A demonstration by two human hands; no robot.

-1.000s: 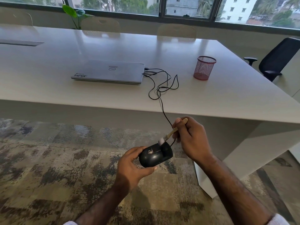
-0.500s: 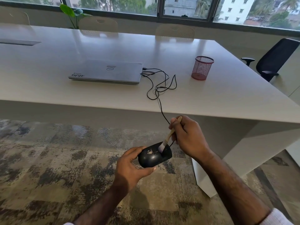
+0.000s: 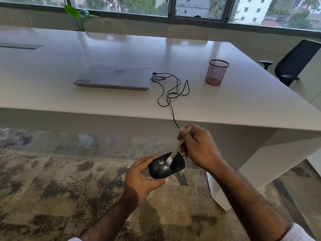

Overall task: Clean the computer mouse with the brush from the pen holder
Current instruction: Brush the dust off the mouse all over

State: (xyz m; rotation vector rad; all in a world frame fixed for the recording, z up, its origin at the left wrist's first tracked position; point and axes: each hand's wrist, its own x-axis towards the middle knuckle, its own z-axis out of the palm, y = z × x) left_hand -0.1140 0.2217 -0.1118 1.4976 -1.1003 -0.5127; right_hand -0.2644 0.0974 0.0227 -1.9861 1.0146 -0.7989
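My left hand (image 3: 141, 178) grips a black computer mouse (image 3: 163, 168) in the air over the carpet, below the table's front edge. A pale dusty patch shows on the mouse's top. My right hand (image 3: 199, 147) pinches a small wooden-handled brush (image 3: 178, 147), tilted, with its pale bristles touching the top of the mouse beside the dusty patch. The mouse's black cable (image 3: 171, 94) runs up over the table edge, loops on the tabletop and plugs into a closed grey laptop (image 3: 114, 76). A red mesh pen holder (image 3: 216, 72) stands upright on the table to the right.
The white table (image 3: 243, 105) spans the view, its solid leg at right close to my right forearm. A black office chair (image 3: 293, 62) stands at far right, pale chairs and a plant (image 3: 78, 14) behind the table. Patterned carpet lies below.
The brush has swung from a flatter angle to a steeper one, and its bristles have slid further back along the top of the mouse. My left hand keeps the mouse steady.
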